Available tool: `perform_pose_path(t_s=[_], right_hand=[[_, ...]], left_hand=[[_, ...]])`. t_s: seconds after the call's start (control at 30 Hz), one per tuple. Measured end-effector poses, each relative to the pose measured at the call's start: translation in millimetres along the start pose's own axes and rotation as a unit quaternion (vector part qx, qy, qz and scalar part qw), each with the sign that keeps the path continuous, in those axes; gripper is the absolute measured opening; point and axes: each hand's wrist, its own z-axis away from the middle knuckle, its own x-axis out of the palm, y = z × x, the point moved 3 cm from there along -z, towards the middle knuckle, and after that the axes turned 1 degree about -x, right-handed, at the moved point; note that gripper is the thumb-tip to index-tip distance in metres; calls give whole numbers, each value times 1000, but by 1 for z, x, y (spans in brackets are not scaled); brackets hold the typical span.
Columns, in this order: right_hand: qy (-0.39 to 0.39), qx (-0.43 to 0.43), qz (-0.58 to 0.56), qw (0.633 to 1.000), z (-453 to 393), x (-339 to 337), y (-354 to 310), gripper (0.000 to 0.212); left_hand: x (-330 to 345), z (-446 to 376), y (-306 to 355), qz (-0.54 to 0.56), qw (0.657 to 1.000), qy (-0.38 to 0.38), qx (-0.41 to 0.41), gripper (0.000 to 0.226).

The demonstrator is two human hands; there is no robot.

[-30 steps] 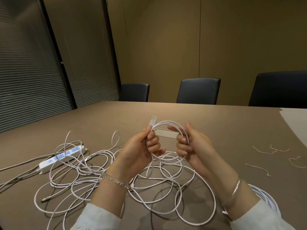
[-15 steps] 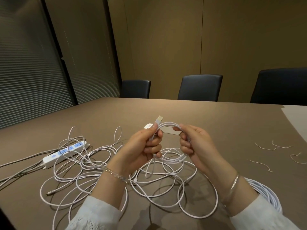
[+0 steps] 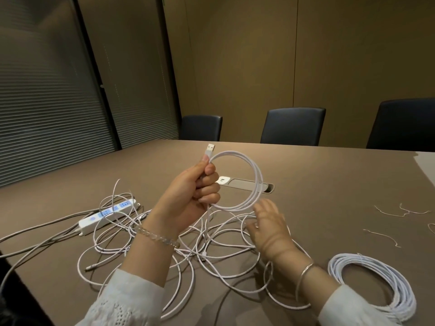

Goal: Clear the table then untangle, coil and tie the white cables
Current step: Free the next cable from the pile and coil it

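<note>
My left hand [image 3: 195,194] grips a small coil of white cable [image 3: 254,175] raised above the table, its USB plug [image 3: 210,148] sticking up past my thumb. The cable's tail drops into a tangle of white cables [image 3: 211,255] spread on the brown table [image 3: 317,184]. My right hand [image 3: 270,229] has its fingers spread low over the tangle, below the coil, and grips nothing. A finished white coil [image 3: 376,285] lies at the near right.
A white power strip [image 3: 106,215] with grey leads lies left of the tangle. Several thin wire ties [image 3: 386,236] are scattered at the right. A cable hatch [image 3: 247,184] is set into the table's middle. Dark chairs [image 3: 292,125] stand along the far edge.
My right hand let go of the coil and dropped toward the tangle. My left hand lifted the coil higher; the finished coil at the right came into fuller view.
</note>
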Motion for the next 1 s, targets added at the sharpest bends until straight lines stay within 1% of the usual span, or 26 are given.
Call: perform_pose_path(t_s=[0.03, 0.07, 0.1, 0.17, 0.23, 0.33, 0.37, 0.43, 0.5, 0.6, 0.67, 0.73, 0.8, 0.9, 1.0], right_hand=[[-13, 31, 3, 999, -1, 0, 7, 38], [-29, 56, -42, 997, -3, 0, 13, 27], [-47, 73, -123, 989, -3, 0, 17, 18], [-67, 92, -277, 954, -4, -4, 19, 17], [-47, 98, -394, 913, -4, -15, 16, 14], [6, 87, -500, 862, -5, -33, 9, 10], [22, 88, -516, 852, -5, -38, 7, 11], [56, 96, -516, 849, -6, -46, 6, 16], [86, 108, -493, 859, -7, -53, 10, 20], [109, 114, -435, 886, -9, -66, 14, 21], [118, 105, -429, 889, -9, -74, 11, 20], [128, 102, -460, 873, -9, -80, 9, 23], [134, 108, -471, 865, -8, -85, 6, 23], [126, 95, -473, 867, -6, -90, 0, 18], [87, 64, -503, 858, -4, -89, -7, 17]], left_hand=[[-2, 3, 1, -5, 1000, 5, 0, 34], [-4, 5, 1, -12, 1000, 9, -1, 32], [-7, 7, 0, -19, 1000, 15, -3, 31], [-12, 9, -4, -45, 998, 31, -11, 30], [-19, 9, -10, -97, 993, 59, -9, 33], [-28, 6, -19, -147, 983, 109, 11, 37], [-30, 5, -22, -150, 980, 127, 23, 37], [-37, 3, -24, -145, 972, 175, 63, 37], [-46, 2, -24, -119, 960, 230, 106, 37], [-58, 2, -22, -84, 938, 295, 159, 38], [-64, 1, -23, -71, 936, 310, 153, 39], [-66, -2, -28, -68, 948, 295, 102, 39], [-63, -4, -35, -77, 961, 261, 52, 38], [-55, -4, -43, -111, 969, 217, 27, 37], [-45, -3, -48, -125, 979, 159, 20, 35]])
